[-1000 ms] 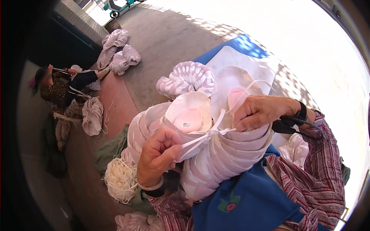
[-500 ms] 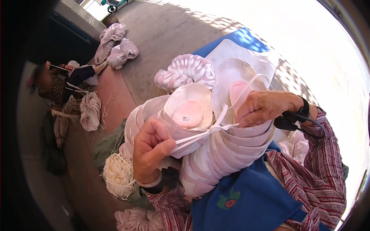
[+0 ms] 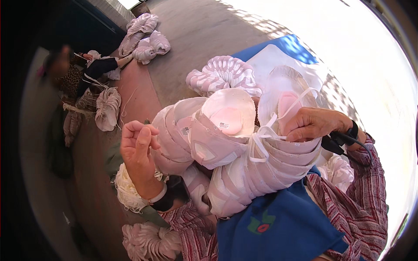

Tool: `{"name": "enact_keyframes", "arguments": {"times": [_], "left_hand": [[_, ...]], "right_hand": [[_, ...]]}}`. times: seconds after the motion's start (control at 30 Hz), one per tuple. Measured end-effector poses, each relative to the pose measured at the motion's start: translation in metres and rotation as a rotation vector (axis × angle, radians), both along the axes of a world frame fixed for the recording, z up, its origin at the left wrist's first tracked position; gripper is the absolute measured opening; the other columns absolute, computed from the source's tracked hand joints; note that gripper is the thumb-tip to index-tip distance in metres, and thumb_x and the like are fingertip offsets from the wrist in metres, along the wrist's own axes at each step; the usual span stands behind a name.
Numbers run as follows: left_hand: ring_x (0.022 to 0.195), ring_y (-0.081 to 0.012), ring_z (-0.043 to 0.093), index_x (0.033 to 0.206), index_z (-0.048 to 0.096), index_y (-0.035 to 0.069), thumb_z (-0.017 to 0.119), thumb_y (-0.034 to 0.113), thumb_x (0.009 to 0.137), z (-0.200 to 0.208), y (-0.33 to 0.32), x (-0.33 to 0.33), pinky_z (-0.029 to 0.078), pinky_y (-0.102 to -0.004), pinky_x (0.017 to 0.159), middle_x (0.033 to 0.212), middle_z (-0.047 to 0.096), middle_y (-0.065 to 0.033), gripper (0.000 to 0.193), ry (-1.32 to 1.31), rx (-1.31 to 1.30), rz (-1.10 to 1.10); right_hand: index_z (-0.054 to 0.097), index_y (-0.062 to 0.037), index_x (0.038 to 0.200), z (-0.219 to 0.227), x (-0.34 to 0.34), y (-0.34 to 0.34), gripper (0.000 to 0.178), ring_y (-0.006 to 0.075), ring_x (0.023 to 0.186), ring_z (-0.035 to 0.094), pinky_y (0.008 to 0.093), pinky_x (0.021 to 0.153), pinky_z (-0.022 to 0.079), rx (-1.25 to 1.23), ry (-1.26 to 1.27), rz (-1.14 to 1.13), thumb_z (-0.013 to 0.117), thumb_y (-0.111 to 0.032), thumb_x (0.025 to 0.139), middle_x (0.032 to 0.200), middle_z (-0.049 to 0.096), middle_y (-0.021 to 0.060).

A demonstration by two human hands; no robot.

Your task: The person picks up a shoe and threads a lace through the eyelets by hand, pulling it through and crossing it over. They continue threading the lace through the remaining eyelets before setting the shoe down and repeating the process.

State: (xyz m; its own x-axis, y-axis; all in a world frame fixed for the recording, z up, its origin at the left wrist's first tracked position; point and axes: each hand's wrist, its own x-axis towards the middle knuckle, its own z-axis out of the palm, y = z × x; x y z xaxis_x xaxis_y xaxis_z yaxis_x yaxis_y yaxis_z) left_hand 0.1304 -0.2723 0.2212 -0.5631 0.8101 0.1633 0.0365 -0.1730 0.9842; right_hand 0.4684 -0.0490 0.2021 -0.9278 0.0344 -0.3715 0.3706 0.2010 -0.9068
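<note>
Nested shoe uppers (image 3: 265, 169), pale pink and white, lie bunched across my lap, with insides and pink heel linings facing up. A white lace (image 3: 260, 145) is looped and knotted at the top of the right-hand bundle. My right hand (image 3: 309, 126) pinches that lace beside the bundle's upper edge, and another strand of it arches above the knuckles. Left of the uppers, my left hand (image 3: 141, 152) is raised with loosely curled fingers, apart from the lace and holding nothing I can see. Another upper (image 3: 228, 115) tilts up in the middle, showing a small label.
A tangle of white laces (image 3: 126, 191) lies under my left wrist. Other bundles of uppers sit at lower left (image 3: 150, 243), ahead (image 3: 224, 76) and far left (image 3: 150, 45). A seated person (image 3: 72, 78) handles laces at left. A blue sheet (image 3: 285, 48) lies beyond.
My left hand has let go of the lace and moved left, away from the bundle. The lace ends now hang loose in loops at the knot. My right hand still pinches it.
</note>
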Motion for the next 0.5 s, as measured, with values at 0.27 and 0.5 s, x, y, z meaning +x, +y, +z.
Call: {"name": "enact_keyframes", "arguments": {"times": [0.27,0.5], "left_hand": [[0.107,-0.0160,0.054,0.129,0.051,-0.001,0.050,0.038,0.101,-0.087,-0.063,-0.063,0.041,-0.0300,0.096,0.120,0.059,-0.0084,0.047,-0.010,-0.671,0.283],[0.130,-0.0204,0.044,0.147,0.037,0.003,0.045,0.047,0.102,-0.083,-0.061,-0.052,0.035,-0.0319,0.108,0.142,0.047,-0.0096,0.064,-0.225,-0.481,-0.115]], "right_hand": [[0.067,0.0013,0.085,0.007,-0.008,0.000,0.026,0.0103,0.062,0.050,0.0273,0.058,0.042,0.010,-0.079,-0.037,0.062,-0.021,0.096,0.065,0.056,0.0005],[0.067,-0.0056,0.113,0.039,-0.009,0.016,0.030,0.0119,0.071,0.054,0.0272,0.061,0.044,0.431,0.135,-0.131,0.073,-0.021,0.088,0.100,0.064,0.0063]]}}
